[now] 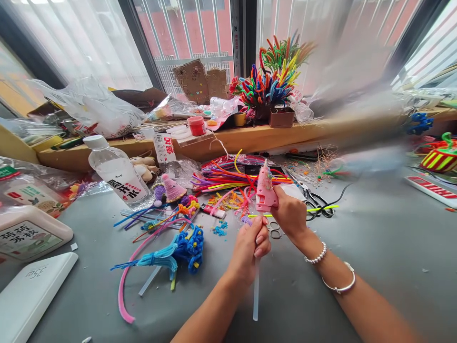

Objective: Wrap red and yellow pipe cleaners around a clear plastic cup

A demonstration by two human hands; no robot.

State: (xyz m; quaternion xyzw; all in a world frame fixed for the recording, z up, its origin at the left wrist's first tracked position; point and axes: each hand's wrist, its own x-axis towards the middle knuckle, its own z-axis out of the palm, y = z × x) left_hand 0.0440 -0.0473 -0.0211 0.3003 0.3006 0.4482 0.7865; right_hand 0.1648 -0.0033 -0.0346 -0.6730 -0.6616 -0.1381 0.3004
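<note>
My right hand [291,213] grips a pink glue gun [265,188], its nozzle pointing up and away from me. My left hand [251,247] is closed around a long clear glue stick [256,290] that runs from below the hand up to the back of the gun. Both hands hover over the grey table [374,247] near its middle. A blue and turquoise pipe-cleaner bundle [178,252] lies to the left of my left hand, with a long pink pipe cleaner [123,290] curving beside it.
Loose coloured pipe cleaners [228,180], scissors [316,200] and small scissors [274,230] lie behind the hands. A water bottle [119,174] lies at the left, near a white box [28,293]. The wooden sill [250,136] holds a pot of pipe-cleaner flowers [271,81].
</note>
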